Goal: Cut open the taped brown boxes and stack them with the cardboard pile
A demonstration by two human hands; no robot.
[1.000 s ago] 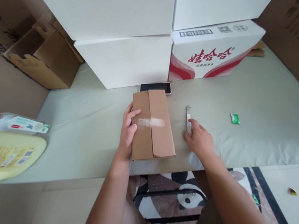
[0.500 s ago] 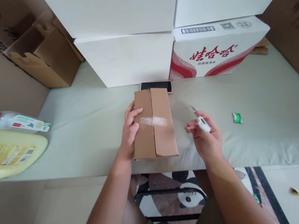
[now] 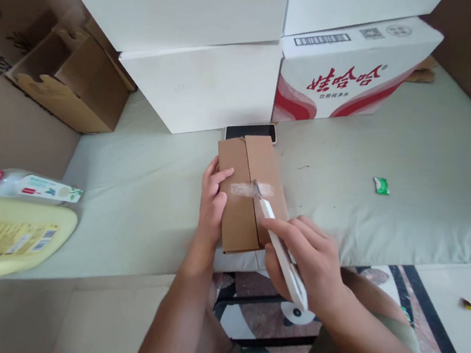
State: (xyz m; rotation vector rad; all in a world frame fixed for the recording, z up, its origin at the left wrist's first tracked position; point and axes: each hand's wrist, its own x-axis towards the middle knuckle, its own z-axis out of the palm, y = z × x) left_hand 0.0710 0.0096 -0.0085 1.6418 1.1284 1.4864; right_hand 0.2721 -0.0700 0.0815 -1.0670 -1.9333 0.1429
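Note:
A small brown cardboard box [image 3: 239, 225] is tilted up in front of me, with a strip of clear tape [image 3: 240, 188] across its middle seam. My left hand [image 3: 214, 200] grips the box along its left side, thumb and fingers on the edge. In my right hand [image 3: 307, 256] is a white utility knife [image 3: 283, 255], closed in the fingers. Its blade tip meets the tape at the seam. Behind the box, a dark-screened phone [image 3: 251, 131] lies partly hidden.
White cartons [image 3: 196, 87] and a red-and-white carton [image 3: 348, 87] stand at the back. To the left are an open brown box [image 3: 92, 88], a bottle [image 3: 15, 183] and a yellow jug [image 3: 7, 236]. A green packet [image 3: 381, 186] lies on the right.
My right hand has moved left and down with the utility knife, from beside the box to the taped seam. My left hand keeps its hold on the box.

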